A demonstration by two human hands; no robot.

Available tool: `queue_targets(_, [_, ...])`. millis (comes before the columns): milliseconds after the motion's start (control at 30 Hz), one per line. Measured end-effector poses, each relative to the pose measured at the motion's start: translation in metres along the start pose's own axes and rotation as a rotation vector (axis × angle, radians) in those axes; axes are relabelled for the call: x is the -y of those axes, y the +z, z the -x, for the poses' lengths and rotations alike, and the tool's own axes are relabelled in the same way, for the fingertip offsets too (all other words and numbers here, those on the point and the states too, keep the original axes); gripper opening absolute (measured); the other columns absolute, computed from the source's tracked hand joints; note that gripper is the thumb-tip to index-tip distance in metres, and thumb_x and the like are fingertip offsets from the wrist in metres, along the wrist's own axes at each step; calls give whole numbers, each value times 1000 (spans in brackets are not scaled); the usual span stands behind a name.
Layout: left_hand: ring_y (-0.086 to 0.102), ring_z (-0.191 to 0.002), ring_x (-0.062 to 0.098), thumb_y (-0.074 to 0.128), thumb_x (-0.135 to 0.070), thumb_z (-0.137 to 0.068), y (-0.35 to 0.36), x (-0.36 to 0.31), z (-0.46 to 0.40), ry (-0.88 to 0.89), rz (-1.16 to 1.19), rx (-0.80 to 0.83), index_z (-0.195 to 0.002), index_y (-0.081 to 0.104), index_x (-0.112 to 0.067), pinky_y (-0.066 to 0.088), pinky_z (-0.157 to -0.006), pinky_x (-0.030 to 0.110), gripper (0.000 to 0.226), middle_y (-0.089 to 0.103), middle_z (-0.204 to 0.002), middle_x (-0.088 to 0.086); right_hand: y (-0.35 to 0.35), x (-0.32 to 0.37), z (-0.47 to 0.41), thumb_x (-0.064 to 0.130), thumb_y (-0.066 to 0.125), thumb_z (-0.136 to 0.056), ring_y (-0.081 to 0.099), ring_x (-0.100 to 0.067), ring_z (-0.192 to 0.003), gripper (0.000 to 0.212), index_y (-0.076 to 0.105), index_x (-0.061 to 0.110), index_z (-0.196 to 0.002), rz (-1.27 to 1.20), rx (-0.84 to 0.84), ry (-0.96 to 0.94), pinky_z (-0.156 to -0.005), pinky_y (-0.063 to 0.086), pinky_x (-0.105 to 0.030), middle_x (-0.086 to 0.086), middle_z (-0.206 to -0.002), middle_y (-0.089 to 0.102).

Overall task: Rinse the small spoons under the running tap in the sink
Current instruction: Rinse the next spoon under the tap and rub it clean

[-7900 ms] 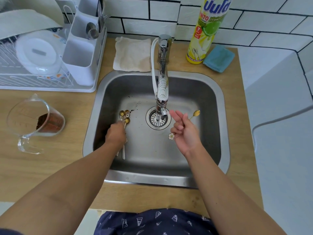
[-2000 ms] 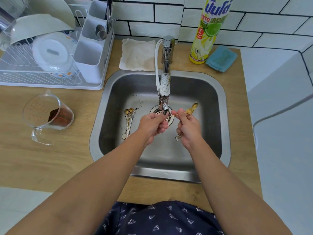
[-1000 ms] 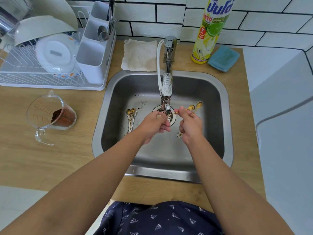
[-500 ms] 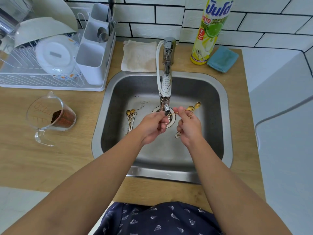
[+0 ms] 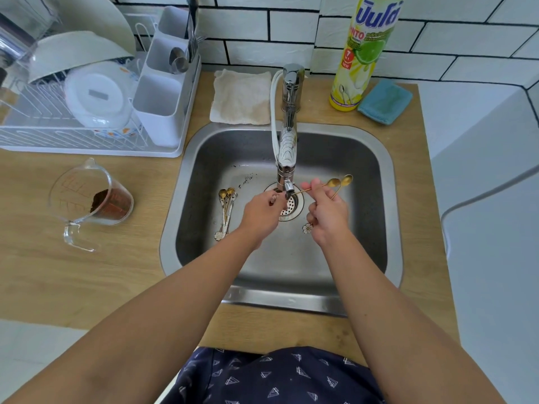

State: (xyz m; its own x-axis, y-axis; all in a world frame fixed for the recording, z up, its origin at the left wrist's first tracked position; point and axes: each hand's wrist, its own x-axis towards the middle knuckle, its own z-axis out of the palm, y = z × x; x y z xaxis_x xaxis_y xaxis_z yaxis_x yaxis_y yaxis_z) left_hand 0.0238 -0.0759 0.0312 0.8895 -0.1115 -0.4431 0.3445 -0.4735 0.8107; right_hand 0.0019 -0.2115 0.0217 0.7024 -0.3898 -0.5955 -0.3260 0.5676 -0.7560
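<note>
- The right hand [image 5: 328,217], just right of the frame's middle, has its fingers [image 5: 309,186] curled round two small gold spoons [image 5: 338,182]; their bowls stick out toward the upper right, side by side, and a white flower handle end [image 5: 307,228] shows below the hand.
- The left hand [image 5: 261,212], at the middle of the frame, is curled with its fingertips pinched at the handle end of one of those spoons, right beneath the tap [image 5: 287,147] spout.
- Whether water is running cannot be told.
- Both hands are over the drain strainer [image 5: 291,207] of the steel sink [image 5: 392,217].
- More small spoons [image 5: 226,209] lie bundled on the sink floor, left of the left hand and apart from it.
- On the wooden desk [image 5: 87,272]: a clear measuring jug [image 5: 87,199] with brown powder at the left, a dish rack [image 5: 87,97] at the upper left, a folded cloth [image 5: 242,97] behind the sink, and a yellow detergent bottle [image 5: 361,53] beside a blue sponge [image 5: 385,102] at the upper right.
</note>
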Motion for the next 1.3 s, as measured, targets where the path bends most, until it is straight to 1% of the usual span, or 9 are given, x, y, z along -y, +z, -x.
queue_targets(100, [51,-50,17,44,-40,-105,-1,3,4,-21,273,239,-84,62,-17,41,-49,25,36,56,-55,-4,-2,4,-2,27,67,-101,29,-2,-37,16,69,18,-88,-15,-6,2,-36,26,-17,5,-86,80])
queue_targets(233, [60,-55,12,40,-29,-107,-1,2,7,-103,544,407,-108,63,-13,47,-58,23,27,69,-73,-3,1,6,-1,27,65,-102,30,-2,-37,18,69,17,-87,-18,-6,0,-36,25,-17,3,-84,79])
queue_targets(533, [50,-45,8,56,-38,-101,-27,3,8,24,18,91,-94,69,-17,43,-51,23,26,77,-82,0,13,-21,17,17,73,-96,28,-3,-36,12,68,19,-85,215,191,93,-34,23,-19,14,-48,56])
queue_targets(733, [43,-44,10,59,-30,-101,-52,9,18,-56,91,253,-100,68,-10,42,-49,17,21,79,-92,-1,12,-11,4,15,73,-95,27,-5,-36,19,78,17,-76,137,144,88,-36,24,-20,2,-71,70])
queue_targets(867, [43,-39,11,55,-22,-103,-41,9,24,-77,164,147,-97,63,-7,40,-45,17,18,79,-88,3,19,-23,10,21,75,-94,26,-6,-37,20,79,21,-75,206,176,104,-36,23,-21,4,-63,59])
queue_targets(1000, [43,-36,9,52,-24,-105,-36,14,29,-95,201,133,-95,59,-9,41,-44,19,19,78,-86,3,16,-25,17,22,78,-92,27,-5,-38,6,79,16,-93,351,306,120,-38,22,-21,8,-63,67])
queue_targets(1067, [40,-38,11,52,-26,-104,-38,15,30,-99,173,162,-98,60,-9,41,-46,20,20,79,-88,0,16,-14,11,18,76,-93,26,-5,-38,6,78,16,-88,317,251,89,-38,22,-22,6,-71,74])
queue_targets(1200, [40,-39,11,50,-28,-104,-39,13,30,-93,116,195,-100,61,-10,42,-48,20,21,79,-89,-1,16,-4,2,14,69,-97,29,-3,-32,15,74,18,-83,130,93,68,-34,24,-19,12,-48,60])
queue_targets(1300, [39,-38,10,45,-27,-105,-36,10,30,-121,138,180,-93,58,-10,37,-43,19,24,72,-78,3,17,-15,11,15,74,-93,27,-5,-37,4,75,15,-98,289,252,82,-36,22,-21,11,-57,64])
